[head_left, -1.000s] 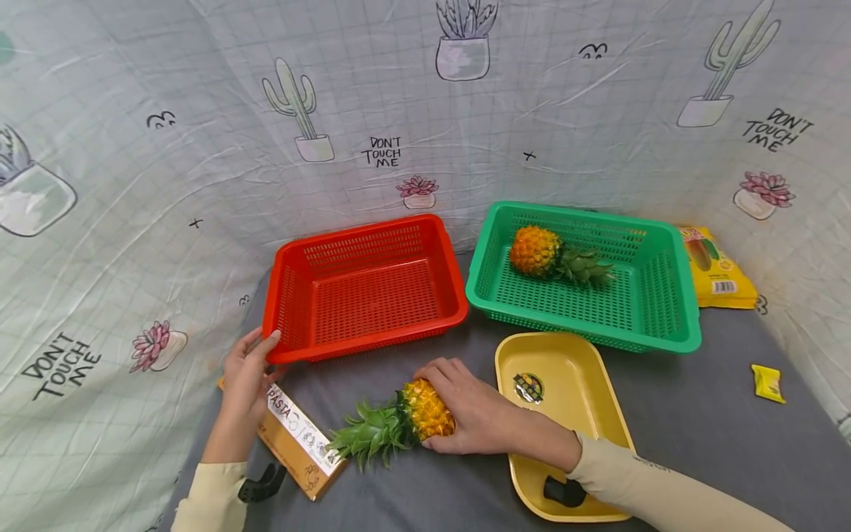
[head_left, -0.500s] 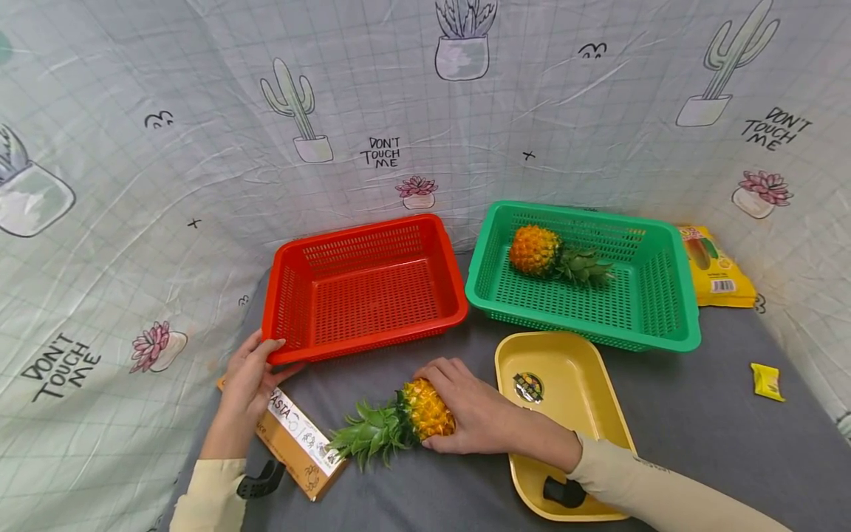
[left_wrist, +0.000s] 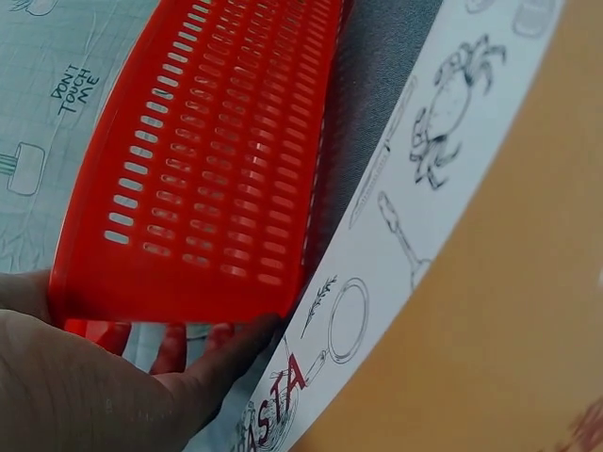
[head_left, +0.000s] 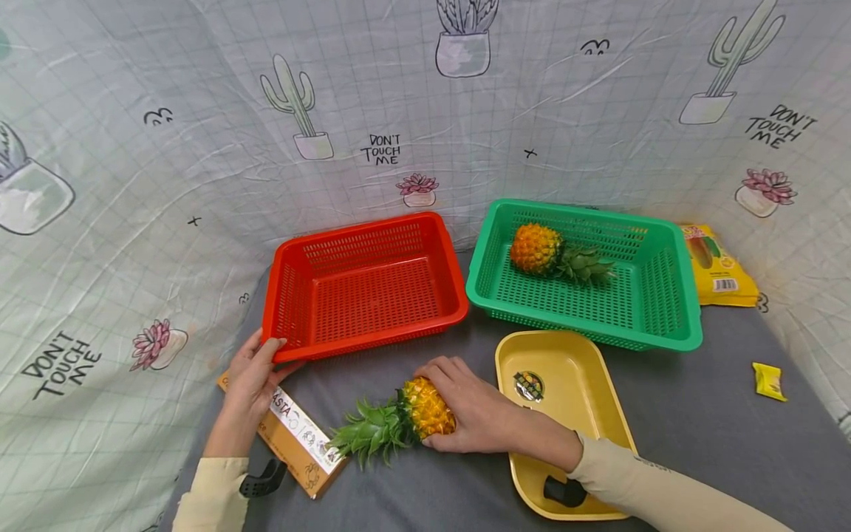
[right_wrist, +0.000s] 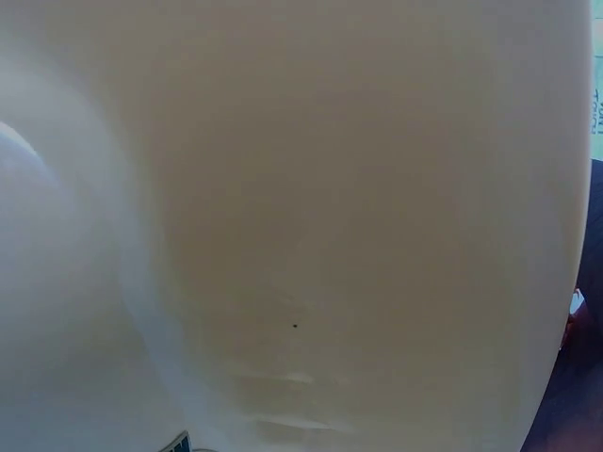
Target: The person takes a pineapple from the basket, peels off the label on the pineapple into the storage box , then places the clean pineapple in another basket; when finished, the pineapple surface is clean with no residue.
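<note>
My left hand (head_left: 251, 375) grips the near left corner of an empty red plastic basket (head_left: 372, 299). In the left wrist view its thumb is at the rim and the fingers (left_wrist: 231, 363) reach under the corner. A pineapple (head_left: 428, 408) lies on its side on the grey cloth, its leafy crown pointing left. My right hand (head_left: 468, 414) curls over the fruit's right end and holds it. Under the left hand lies a brown and white pasta box (head_left: 302, 440), and the crown's leaf tips overlap its right edge.
A green basket (head_left: 585, 329) at the back right holds another pineapple (head_left: 535, 250). Beneath the right forearm stands a yellow tray (head_left: 578, 384), whose inside fills the right wrist view. A yellow bag (head_left: 721, 277) leans behind the green basket, and a small yellow packet (head_left: 769, 381) lies far right.
The left hand's fingers have slid a little further right beneath the red basket's corner, the thumb further onto the rim. The right hand and its pineapple have stayed put.
</note>
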`<move>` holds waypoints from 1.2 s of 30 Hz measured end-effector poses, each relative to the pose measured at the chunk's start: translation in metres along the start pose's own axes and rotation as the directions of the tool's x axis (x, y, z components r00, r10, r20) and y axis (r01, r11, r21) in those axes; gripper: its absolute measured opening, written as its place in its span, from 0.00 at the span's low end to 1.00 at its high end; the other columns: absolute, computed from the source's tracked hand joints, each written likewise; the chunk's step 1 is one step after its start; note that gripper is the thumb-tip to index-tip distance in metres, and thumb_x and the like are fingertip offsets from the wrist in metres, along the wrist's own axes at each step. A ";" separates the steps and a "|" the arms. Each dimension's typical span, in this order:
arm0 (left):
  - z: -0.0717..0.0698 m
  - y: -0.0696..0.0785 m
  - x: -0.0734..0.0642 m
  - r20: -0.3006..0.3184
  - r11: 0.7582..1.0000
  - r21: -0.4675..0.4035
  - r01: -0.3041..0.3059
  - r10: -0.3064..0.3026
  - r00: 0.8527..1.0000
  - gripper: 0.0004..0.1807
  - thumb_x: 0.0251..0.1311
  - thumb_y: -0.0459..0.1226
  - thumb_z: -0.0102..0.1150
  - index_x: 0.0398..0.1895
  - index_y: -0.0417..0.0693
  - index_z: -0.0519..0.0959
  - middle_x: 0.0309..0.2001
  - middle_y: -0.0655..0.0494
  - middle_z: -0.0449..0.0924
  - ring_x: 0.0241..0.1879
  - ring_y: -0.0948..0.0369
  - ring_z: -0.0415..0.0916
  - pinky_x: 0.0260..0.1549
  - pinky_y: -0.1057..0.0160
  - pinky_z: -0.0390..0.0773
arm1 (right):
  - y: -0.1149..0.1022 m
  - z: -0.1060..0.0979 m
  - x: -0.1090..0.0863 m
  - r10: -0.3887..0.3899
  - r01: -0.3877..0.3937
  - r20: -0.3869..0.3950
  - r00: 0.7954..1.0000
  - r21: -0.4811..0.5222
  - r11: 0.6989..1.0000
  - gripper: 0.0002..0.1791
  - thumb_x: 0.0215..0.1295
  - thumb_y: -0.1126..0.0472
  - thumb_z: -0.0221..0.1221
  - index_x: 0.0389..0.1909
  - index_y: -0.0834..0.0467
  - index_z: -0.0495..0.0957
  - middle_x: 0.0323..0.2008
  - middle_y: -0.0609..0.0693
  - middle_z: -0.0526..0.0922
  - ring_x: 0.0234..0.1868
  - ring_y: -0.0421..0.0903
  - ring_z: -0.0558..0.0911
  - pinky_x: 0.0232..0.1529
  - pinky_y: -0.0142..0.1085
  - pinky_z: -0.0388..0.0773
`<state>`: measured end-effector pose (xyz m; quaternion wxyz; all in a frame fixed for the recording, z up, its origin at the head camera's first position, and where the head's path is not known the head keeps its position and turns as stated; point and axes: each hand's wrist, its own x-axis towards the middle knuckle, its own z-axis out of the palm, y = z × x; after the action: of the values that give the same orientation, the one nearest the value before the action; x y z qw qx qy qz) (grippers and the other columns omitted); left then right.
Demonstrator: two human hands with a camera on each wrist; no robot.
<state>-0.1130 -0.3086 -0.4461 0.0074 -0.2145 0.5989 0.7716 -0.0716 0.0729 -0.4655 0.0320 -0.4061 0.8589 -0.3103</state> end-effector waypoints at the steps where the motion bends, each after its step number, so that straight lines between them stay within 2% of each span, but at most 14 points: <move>1: 0.000 0.000 0.000 -0.005 1.000 0.005 -0.001 0.001 1.000 0.33 0.80 0.29 0.48 0.84 0.53 0.59 0.77 0.51 0.58 0.70 0.50 0.68 0.61 0.44 0.73 | 0.000 0.000 0.000 -0.001 0.001 -0.001 1.000 0.000 1.000 0.47 0.54 0.41 0.77 0.71 0.50 0.66 0.63 0.47 0.69 0.58 0.45 0.69 0.55 0.40 0.78; 8: -0.001 0.000 -0.001 -0.015 1.000 -0.001 0.021 -0.021 1.000 0.34 0.81 0.30 0.48 0.85 0.55 0.55 0.75 0.53 0.57 0.71 0.49 0.66 0.61 0.46 0.73 | 0.000 -0.001 0.001 -0.003 0.003 0.005 1.000 0.001 1.000 0.48 0.55 0.41 0.77 0.72 0.51 0.66 0.62 0.47 0.69 0.57 0.45 0.69 0.55 0.39 0.77; 15: 0.000 -0.002 0.001 -0.018 1.000 0.017 0.000 0.000 1.000 0.31 0.80 0.30 0.48 0.83 0.52 0.60 0.76 0.51 0.58 0.69 0.49 0.67 0.62 0.44 0.73 | -0.001 -0.003 0.002 0.006 -0.006 0.017 1.000 0.005 1.000 0.48 0.54 0.42 0.77 0.73 0.52 0.67 0.60 0.48 0.70 0.56 0.46 0.69 0.55 0.39 0.76; 21: 0.000 -0.004 0.002 -0.041 0.999 0.036 -0.016 0.017 0.999 0.32 0.79 0.29 0.48 0.83 0.54 0.61 0.76 0.50 0.60 0.68 0.48 0.69 0.60 0.44 0.74 | -0.003 -0.006 0.002 -0.008 0.008 0.001 1.000 0.031 0.999 0.48 0.53 0.45 0.79 0.71 0.54 0.69 0.59 0.50 0.71 0.55 0.47 0.69 0.52 0.41 0.76; 36: 0.003 -0.005 0.002 -0.059 0.999 0.037 -0.009 0.011 0.998 0.31 0.78 0.31 0.48 0.81 0.55 0.64 0.76 0.51 0.62 0.68 0.47 0.68 0.61 0.45 0.74 | -0.006 -0.015 -0.004 0.010 -0.009 -0.015 1.000 0.046 0.999 0.45 0.52 0.45 0.80 0.69 0.50 0.72 0.59 0.47 0.70 0.56 0.46 0.68 0.53 0.41 0.76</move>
<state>-0.1141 -0.3051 -0.4507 -0.0103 -0.2341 0.6138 0.7539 -0.0694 0.0801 -0.4509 0.0361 -0.3989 0.8537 -0.3327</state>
